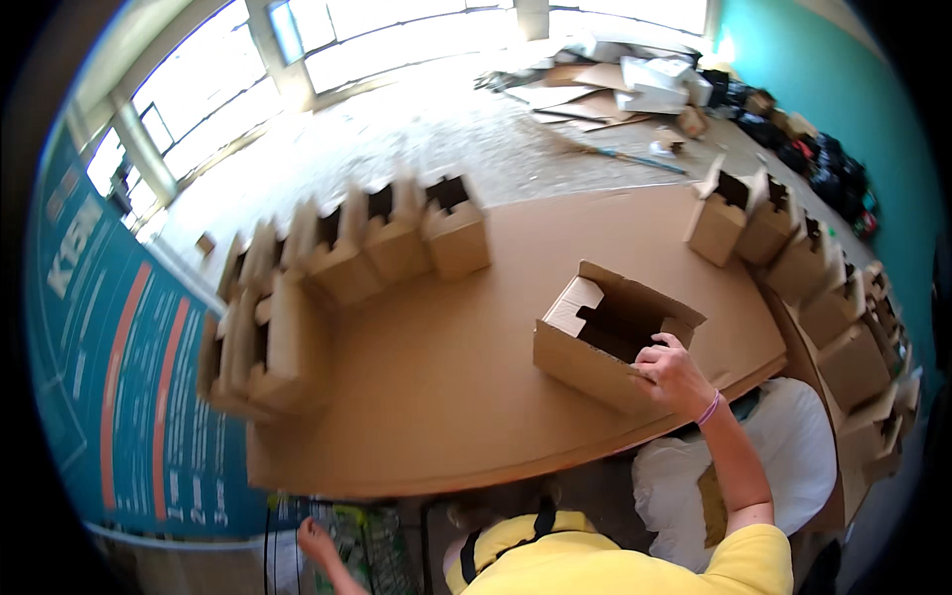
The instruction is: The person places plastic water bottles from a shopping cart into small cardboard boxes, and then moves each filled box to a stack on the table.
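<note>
An open-topped brown cardboard box stands toward the right side of the cardboard-covered table. My right hand pinches the box's near right rim between thumb and fingers. The box's inside is dark, and a notched flap shows at its left end. Low at the left, below the table's front edge, my left hand hangs beside a dark wire rack with green packs. Its fingers look curled; whether anything is in them is hidden.
Open boxes form a curved row along the table's left side. More boxes line the right. A white sack sits below the right front edge. A blue banner stands left; flattened cardboard and black bags lie beyond.
</note>
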Available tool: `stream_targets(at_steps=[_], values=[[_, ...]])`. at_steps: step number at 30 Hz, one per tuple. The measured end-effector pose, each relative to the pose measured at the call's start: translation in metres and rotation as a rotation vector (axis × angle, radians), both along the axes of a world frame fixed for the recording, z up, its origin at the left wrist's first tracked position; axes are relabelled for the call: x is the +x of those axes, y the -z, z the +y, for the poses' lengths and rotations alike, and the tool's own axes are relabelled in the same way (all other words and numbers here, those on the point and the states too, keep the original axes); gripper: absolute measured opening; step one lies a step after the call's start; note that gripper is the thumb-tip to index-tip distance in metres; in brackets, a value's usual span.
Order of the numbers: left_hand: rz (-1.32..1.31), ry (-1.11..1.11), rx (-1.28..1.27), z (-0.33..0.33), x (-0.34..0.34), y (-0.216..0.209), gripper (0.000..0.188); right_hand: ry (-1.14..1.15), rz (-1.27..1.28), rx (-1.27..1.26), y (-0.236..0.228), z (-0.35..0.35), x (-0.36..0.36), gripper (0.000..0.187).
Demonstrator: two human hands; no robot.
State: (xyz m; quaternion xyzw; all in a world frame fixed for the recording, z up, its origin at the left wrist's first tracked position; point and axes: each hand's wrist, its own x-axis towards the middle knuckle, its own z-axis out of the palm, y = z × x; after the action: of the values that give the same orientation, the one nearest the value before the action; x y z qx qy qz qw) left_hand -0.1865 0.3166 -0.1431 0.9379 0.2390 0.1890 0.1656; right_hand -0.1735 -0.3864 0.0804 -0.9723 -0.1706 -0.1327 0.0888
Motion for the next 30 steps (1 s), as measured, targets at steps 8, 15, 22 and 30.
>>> stream_targets(at_steps=[8, 15, 22, 30], values=[[-0.045, -0.014, -0.307, 0.068, -0.040, 0.048, 0.020, -0.317, 0.012, -0.126, -0.016, 0.224, 0.041, 0.026], [0.481, -0.063, -0.413, 0.118, -0.096, 0.151, 0.028, -0.402, 0.214, -0.211, -0.019, 0.325, 0.043, 0.032], [0.739, -0.074, -0.326, 0.113, -0.133, 0.186, 0.041, -0.319, 0.315, -0.210, -0.030, 0.343, 0.034, 0.029], [1.004, 0.328, 0.121, 0.122, -0.149, 0.200, 0.055, -0.196, 0.382, -0.206, -0.030, 0.334, 0.019, 0.021]])
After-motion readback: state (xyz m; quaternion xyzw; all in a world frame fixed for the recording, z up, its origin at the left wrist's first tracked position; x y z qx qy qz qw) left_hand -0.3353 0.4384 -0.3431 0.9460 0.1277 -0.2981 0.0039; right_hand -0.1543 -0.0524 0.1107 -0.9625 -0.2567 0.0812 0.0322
